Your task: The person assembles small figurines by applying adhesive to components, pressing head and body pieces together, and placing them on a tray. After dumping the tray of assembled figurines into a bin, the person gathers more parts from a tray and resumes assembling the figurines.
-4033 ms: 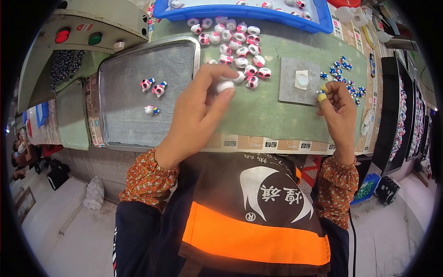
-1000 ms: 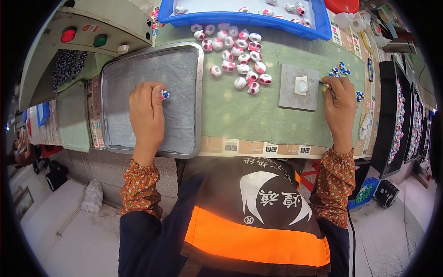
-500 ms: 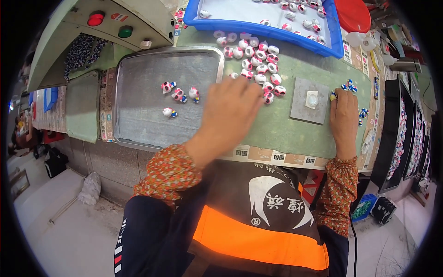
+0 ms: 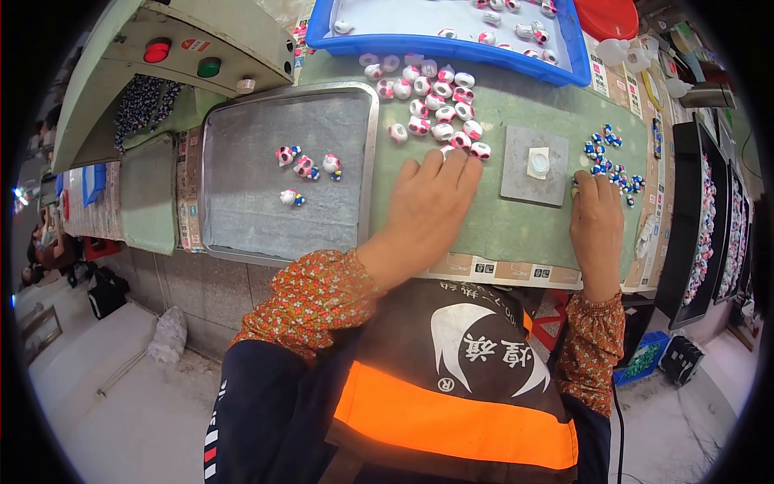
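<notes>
My left hand (image 4: 429,211) reaches to the near edge of a group of small white-and-pink toy heads (image 4: 443,132). Its fingers are bent and drawn together on one head, which they partly cover. My right hand (image 4: 597,230) is closed, fingertips down on the green mat, beside a cluster of small blue-and-white toy bodies (image 4: 619,179). Something small, too hidden to name, is at its fingertips. Between the hands lies a square grey plate (image 4: 520,181) with a round clear piece (image 4: 539,163) at its centre.
A metal tray (image 4: 369,161) on the left holds several assembled figures (image 4: 305,167). At the back stands a blue bin (image 4: 451,53) with more heads. A machine housing (image 4: 218,36) with red and green buttons is at far left. Black trays (image 4: 692,242) of figures stand at right.
My left hand has moved right along the near edge of the heads. My right hand has drawn back slightly from the blue bodies, uncovering more of them. The whole view has shifted a little.
</notes>
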The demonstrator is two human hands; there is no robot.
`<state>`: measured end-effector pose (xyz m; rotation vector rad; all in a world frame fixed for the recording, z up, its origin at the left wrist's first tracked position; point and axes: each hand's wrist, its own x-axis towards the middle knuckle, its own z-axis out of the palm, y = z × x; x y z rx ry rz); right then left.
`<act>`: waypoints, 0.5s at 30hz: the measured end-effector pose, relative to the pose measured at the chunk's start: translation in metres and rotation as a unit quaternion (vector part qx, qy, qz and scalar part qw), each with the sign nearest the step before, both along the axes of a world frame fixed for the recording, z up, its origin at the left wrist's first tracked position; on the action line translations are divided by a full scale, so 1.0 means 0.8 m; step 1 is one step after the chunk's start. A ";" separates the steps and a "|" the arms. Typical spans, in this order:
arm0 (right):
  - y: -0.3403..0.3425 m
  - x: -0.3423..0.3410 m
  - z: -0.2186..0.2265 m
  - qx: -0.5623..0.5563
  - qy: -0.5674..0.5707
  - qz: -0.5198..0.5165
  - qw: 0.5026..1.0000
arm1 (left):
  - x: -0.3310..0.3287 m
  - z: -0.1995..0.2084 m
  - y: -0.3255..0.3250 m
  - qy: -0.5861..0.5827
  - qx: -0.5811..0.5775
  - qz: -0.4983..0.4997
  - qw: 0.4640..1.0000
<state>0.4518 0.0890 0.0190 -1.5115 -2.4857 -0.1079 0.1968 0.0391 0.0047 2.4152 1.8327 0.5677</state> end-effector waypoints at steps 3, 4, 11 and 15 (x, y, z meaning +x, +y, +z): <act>0.002 0.007 -0.005 -0.031 -0.010 -0.024 0.999 | 0.002 -0.005 -0.004 -0.004 -0.001 -0.017 1.000; 0.002 0.008 -0.005 -0.020 -0.005 -0.020 1.000 | 0.002 -0.006 -0.004 -0.016 -0.003 -0.022 1.000; 0.006 0.013 -0.011 0.039 0.044 -0.002 0.998 | -0.013 0.010 0.000 -0.198 -0.045 -0.042 0.978; 0.004 0.016 -0.008 -0.075 0.229 -0.074 0.968 | -0.032 0.036 -0.006 -0.384 -0.156 -0.030 0.909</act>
